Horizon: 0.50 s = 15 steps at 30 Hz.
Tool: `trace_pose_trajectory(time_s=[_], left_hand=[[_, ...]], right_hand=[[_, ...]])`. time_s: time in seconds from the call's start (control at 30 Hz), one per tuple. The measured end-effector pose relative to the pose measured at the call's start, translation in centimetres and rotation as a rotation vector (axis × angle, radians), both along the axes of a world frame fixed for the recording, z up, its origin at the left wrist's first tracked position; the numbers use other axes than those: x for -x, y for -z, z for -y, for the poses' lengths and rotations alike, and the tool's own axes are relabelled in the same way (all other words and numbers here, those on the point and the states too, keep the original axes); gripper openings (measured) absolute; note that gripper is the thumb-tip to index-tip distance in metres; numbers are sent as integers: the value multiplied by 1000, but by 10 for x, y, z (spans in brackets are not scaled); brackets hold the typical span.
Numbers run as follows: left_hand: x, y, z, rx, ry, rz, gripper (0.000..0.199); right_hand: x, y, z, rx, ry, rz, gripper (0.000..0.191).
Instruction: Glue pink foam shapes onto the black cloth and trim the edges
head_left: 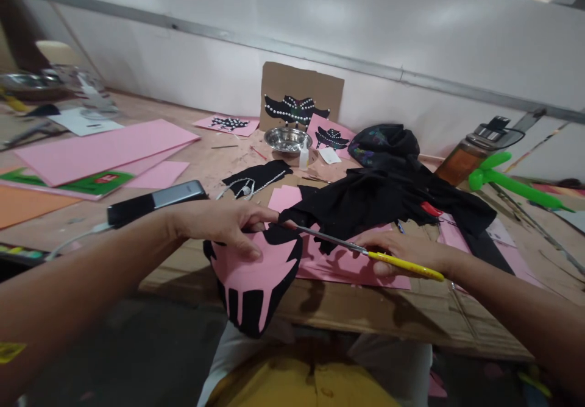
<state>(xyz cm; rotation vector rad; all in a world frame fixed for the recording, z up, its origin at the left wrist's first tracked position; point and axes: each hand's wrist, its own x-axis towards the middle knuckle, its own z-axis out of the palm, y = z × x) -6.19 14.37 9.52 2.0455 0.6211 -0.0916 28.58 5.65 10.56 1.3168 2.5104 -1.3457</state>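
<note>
My left hand (233, 224) grips a pink foam cutout (251, 267) backed with black fabric (287, 285), its lower end hanging over the table edge. In my right hand (393, 248) are scissors with yellow handles (406, 264), fingers closed around the grip. Their metal blades (329, 237) point left toward the black fabric by my left fingertips. Whether the blade tips touch the fabric is hard to tell. Beyond the scissors lies a crumpled black cloth (365, 203), partly over a pink foam sheet (361, 276).
Pink sheets (109, 145) and a dark phone-sized device (158, 201) lie at left. Farther back are a metal bowl (287, 141), a small glue bottle (304, 154) and beaded black pieces on cardboard (301, 72). A drink bottle (466, 151) and a green balloon (516, 187) are at right.
</note>
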Motion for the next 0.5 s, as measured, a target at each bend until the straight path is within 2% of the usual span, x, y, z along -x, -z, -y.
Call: trace_pose_trajectory(time_s=[0.13, 0.3, 0.43, 0.5], left_hand=[[-4, 3, 3, 93, -25, 48, 58], [-10, -1, 7, 198, -11, 91, 58], [-13, -3, 9, 166, -10, 65, 50], [-13, 1, 9, 92, -28, 95, 43]], right_hand=[[5, -4, 0, 31, -19, -21, 63], [8, 0, -3, 28, -41, -14, 60], [13, 3, -5, 24, -73, -46, 60], [17, 3, -5, 26, -74, -71, 61]])
